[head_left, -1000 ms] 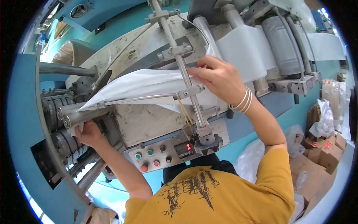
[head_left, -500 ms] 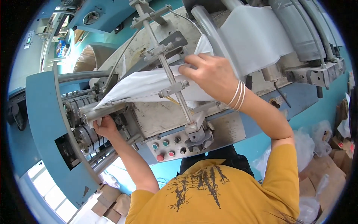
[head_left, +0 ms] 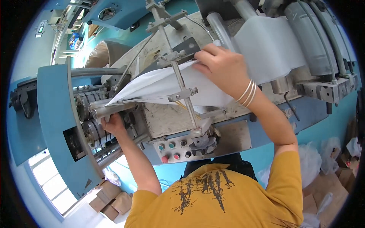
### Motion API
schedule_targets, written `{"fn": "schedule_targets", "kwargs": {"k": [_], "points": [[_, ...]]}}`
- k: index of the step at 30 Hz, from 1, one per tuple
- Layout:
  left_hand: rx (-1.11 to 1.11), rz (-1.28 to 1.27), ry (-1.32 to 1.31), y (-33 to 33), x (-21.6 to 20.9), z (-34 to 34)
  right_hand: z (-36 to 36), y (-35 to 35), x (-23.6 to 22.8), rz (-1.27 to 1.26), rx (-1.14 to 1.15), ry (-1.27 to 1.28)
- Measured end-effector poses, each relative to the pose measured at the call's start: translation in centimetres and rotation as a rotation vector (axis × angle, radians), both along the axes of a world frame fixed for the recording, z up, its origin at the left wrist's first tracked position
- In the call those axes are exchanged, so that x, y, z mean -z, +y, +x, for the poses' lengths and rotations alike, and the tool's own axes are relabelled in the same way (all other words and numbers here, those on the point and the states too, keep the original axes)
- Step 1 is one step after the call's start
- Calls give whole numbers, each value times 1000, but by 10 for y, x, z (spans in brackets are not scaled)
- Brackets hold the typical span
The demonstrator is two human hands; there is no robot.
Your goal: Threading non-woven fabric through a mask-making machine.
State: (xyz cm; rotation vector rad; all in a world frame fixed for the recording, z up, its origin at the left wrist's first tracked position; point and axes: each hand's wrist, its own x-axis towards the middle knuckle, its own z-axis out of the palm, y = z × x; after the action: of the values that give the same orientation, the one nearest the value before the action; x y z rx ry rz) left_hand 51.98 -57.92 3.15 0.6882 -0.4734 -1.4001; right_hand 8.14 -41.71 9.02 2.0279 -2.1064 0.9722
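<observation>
A white sheet of film or paper [head_left: 161, 81] runs through the machine, folded lengthwise and narrowing toward the left. My right hand [head_left: 224, 70], with bangles at its wrist, is closed on the sheet's upper far edge, just right of the slanted metal rod [head_left: 177, 72]. At the left, my left hand [head_left: 115, 125] is below a pair of steel rollers [head_left: 107, 110]. Its fingers close on the sheet's narrow end, which comes down past the rollers; the fingertips are partly hidden. A thin guide bar [head_left: 148, 99] lies along the sheet's near side.
A wide white web [head_left: 268, 45] hangs over rollers at the right. Nearest me is a control panel [head_left: 175, 151] with several coloured buttons. A blue machine housing [head_left: 53, 114] stands left of my left hand. Cardboard boxes [head_left: 110, 192] and plastic bags [head_left: 310, 159] lie on the floor.
The whole view has shifted, so the machine appears slightly farther right. My right hand has moved a little up along the sheet's edge, and the sheet looks more taut. My left hand stays by the rollers.
</observation>
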Motion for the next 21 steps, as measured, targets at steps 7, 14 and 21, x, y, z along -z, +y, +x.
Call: {"fn": "schedule_targets", "kwargs": {"k": [7,14,21], "points": [[-127,44,-6,-4,2,12,-7,-14,-5,-18,-55,-174],[-135,-29,42,-1,4,5,-16,-23,-30,84,-133,-467],[-182,9,18,5,-7,-9,-14,-33,-34,92,-269,-106]]}}
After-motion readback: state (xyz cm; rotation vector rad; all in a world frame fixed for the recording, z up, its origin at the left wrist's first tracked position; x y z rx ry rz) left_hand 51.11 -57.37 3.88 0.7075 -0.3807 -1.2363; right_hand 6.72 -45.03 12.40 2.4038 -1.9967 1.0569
